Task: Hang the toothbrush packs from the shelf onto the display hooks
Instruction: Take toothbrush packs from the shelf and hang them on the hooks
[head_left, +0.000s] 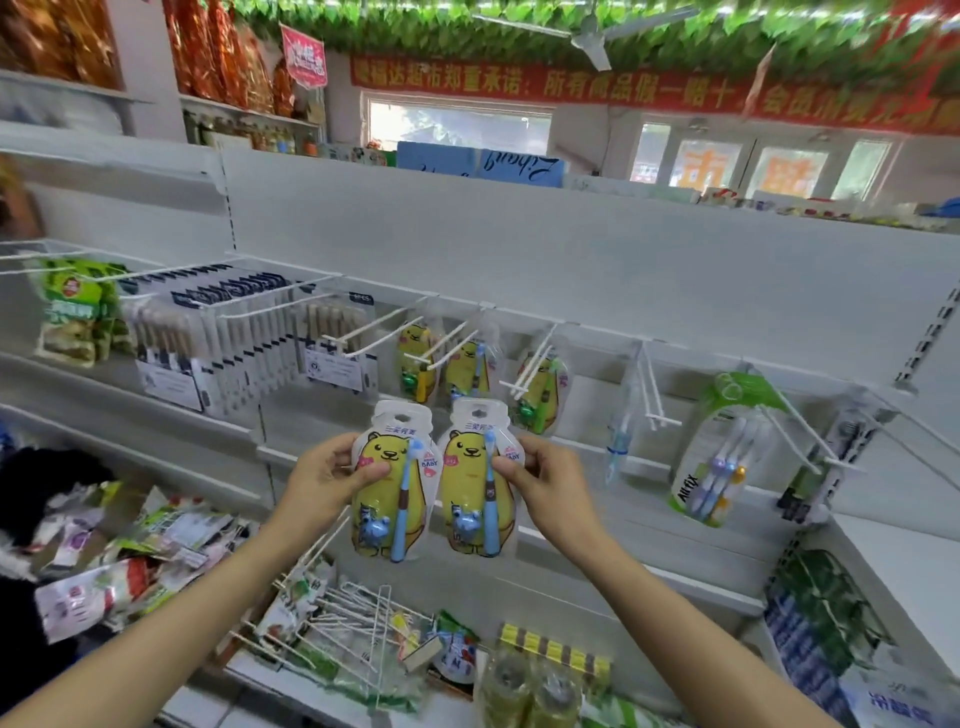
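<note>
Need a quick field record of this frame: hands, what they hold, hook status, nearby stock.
left hand: pinches a yellow bear toothbrush pack with a blue brush by its left edge
right hand: pinches a second yellow bear toothbrush pack by its right edge
pack pose: upright, side by side, hang holes on top, not yet on a hook
white wire display hooks: matching bear packs hang at the back
neighbour right: green-topped toothbrush blister pack

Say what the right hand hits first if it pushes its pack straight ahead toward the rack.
Likely the hook tips above the bear packs already hung there. The right hand and its pack sit below and nearer than them; depth is unclear.
</note>
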